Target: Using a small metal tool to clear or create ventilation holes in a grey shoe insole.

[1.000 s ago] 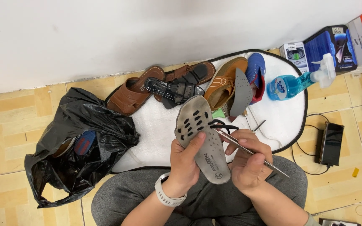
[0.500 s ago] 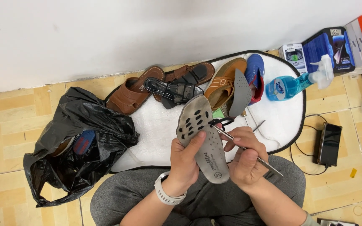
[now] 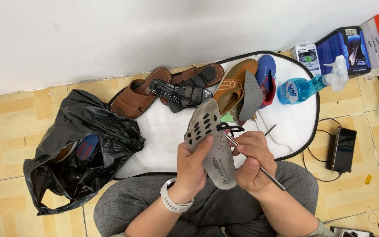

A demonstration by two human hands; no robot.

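Note:
My left hand (image 3: 194, 164) grips a grey perforated shoe insole (image 3: 211, 142), held upright over my lap with its toe end pointing away. My right hand (image 3: 251, 160) holds a thin metal tool (image 3: 253, 161) like long tweezers, its tip at the insole's right edge where a bit of black lace or thread (image 3: 230, 128) sticks out. A white watch sits on my left wrist.
On a white mat (image 3: 299, 118) lie brown sandals (image 3: 139, 94), a black sandal (image 3: 183, 93), a tan shoe (image 3: 233, 87) with a grey insole, a blue shoe (image 3: 266, 77) and a blue spray bottle (image 3: 305, 87). A black plastic bag (image 3: 80, 149) with shoes lies left. Boxes and a phone (image 3: 343, 149) are right.
My hands have shifted slightly; the tool tip has moved along the insole's right edge toward the black thread. The insole stays in my left hand.

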